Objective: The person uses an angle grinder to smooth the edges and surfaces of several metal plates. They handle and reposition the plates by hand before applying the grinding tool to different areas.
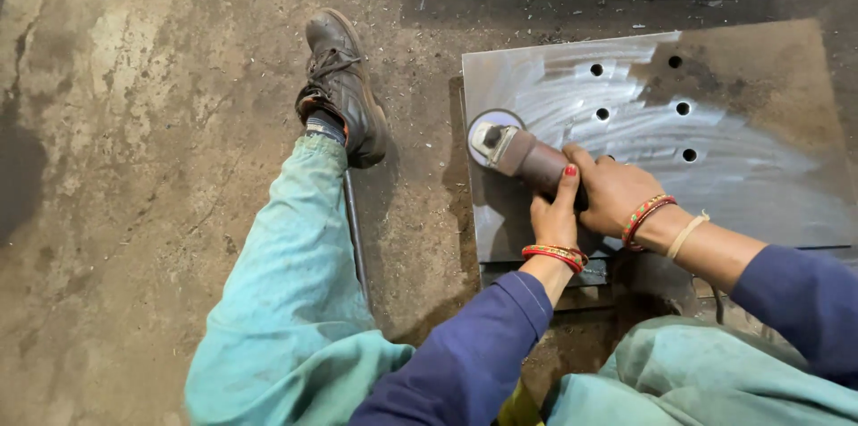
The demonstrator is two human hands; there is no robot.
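Gripping a dusty angle grinder point(518, 153), the left hand point(554, 216) and right hand point(617, 194) close round its barrel; its round disc lies on the scuffed, drilled steel plate point(760, 176) atop rough concrete floor point(134, 167).

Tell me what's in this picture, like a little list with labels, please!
Tool: angle grinder, its disc on the plate's left edge
Left hand: wrapped around the grinder body
Right hand: gripping the grinder from the other side
Workpiece: grey metal plate with five round holes, partly ground shiny
Leg: teal trouser leg stretched out, black shoe
Ground: stained concrete floor
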